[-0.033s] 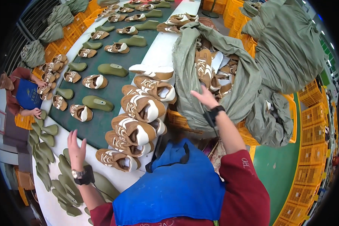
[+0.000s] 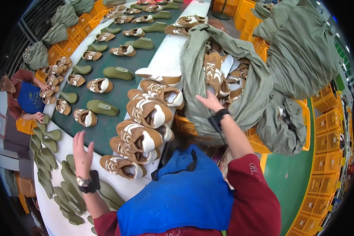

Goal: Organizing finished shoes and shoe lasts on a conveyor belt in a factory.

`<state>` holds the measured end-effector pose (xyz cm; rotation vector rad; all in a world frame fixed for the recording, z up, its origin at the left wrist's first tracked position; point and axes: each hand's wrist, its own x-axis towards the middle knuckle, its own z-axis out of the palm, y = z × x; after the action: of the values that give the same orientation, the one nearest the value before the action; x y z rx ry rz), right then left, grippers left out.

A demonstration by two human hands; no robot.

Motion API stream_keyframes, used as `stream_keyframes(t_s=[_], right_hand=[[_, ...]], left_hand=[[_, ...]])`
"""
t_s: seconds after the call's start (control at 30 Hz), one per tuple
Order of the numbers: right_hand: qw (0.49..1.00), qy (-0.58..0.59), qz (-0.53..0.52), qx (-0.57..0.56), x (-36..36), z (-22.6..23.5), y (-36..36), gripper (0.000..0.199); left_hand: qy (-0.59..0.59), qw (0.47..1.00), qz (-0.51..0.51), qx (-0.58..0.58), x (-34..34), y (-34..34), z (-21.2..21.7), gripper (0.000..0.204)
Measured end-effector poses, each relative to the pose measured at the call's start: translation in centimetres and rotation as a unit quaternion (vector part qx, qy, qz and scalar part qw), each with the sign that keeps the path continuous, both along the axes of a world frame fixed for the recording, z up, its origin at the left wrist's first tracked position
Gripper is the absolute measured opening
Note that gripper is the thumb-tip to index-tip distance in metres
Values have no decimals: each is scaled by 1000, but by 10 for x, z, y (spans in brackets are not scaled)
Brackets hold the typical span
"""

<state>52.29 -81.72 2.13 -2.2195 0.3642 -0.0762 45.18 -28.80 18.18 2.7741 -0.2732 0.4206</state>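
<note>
My left hand (image 2: 82,154), fingers stretched upward and holding nothing, hovers over the near left part of the work surface. Green shoe lasts (image 2: 70,192) lie in a heap beside and below it. At the near rim of a grey-green sack (image 2: 194,90), my right hand (image 2: 211,102) has its fingers extended, apparently with nothing in them. Inside the sack are brown and white sneakers (image 2: 212,72), partly hidden by its folds. Between my hands, a row of sneakers (image 2: 145,114) is stacked along the white table edge (image 2: 167,49); one lies with its white sole up.
Pairs of sneakers and lasts stand on the green belt (image 2: 120,92). Across it, a co-worker in a blue apron (image 2: 30,97) handles shoes. Yellow crates (image 2: 322,183) line the right side; a large filled sack (image 2: 299,47) stands behind the opened one.
My right hand has shifted slightly left along the sack's rim. My left hand has moved a little to the right, its fingers still spread.
</note>
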Motion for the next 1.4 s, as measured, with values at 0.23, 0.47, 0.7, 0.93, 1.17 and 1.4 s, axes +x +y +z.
stream_keyframes(t_s=[0.23, 0.47, 0.7, 0.93, 1.17, 1.4], right_hand=[[902, -55, -85, 419, 24, 38, -3, 40], [699, -70, -60, 709, -89, 82, -84, 38], [957, -111, 198, 180, -86, 75, -46, 24], [978, -26, -57, -197, -61, 127, -176, 58], [848, -83, -382, 357, -94, -49, -351, 53], [677, -135, -175, 702, -44, 96, -194, 25]], left_hand=[[40, 957, -254, -132, -43, -198, 55, 50], [221, 867, -291, -339, 39, -349, 41, 72], [208, 956, -146, -146, 164, -496, -62, 98], [330, 775, 32, -538, 203, -452, -56, 28], [345, 589, -63, -728, 164, -446, 23, 36], [300, 562, -223, -737, 125, -439, 108, 49]])
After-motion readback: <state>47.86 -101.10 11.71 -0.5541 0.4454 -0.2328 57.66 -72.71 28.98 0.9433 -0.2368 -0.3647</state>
